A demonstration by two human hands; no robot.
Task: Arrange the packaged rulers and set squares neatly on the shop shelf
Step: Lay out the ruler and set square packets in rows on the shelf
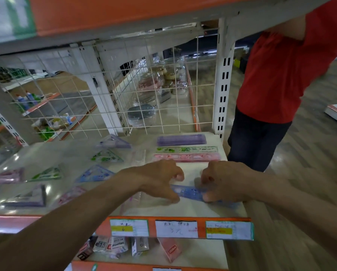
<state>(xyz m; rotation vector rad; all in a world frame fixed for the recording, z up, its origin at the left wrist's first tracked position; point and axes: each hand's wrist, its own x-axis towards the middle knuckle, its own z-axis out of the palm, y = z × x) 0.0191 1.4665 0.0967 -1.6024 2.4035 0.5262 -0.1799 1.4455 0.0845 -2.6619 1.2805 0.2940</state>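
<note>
Far L on the shelf the set squares lie at mixed angles in glossy wrap: purple set square, green set square, blue set square. Our L forearm passes over the near ones, so we reckon a careless pull-back could drag or spin them, maybe off the front lip. Next, the left grip has fingers curled, thumb & fingertips pinching the L end of the blue ruler. The ruler sits low over the front of the shelf twd its R end, w/ a clear sleeve just beside it. That sleeve looks slick & could slide off or crumple if we shove the ruler at it. Behind, the purple ruler pack, green ruler & pink ruler lie lined up, so pushing ours back too hard would prob knock the row askew. The right grip is clenched round the ruler's R part, and w/ both ends held, too much twist may bend or snap thin plastic. Far R the shelf ends close by, so the tip could overhang & drop off. A person in a red shirt stands right there, so a bump is poss.
</note>
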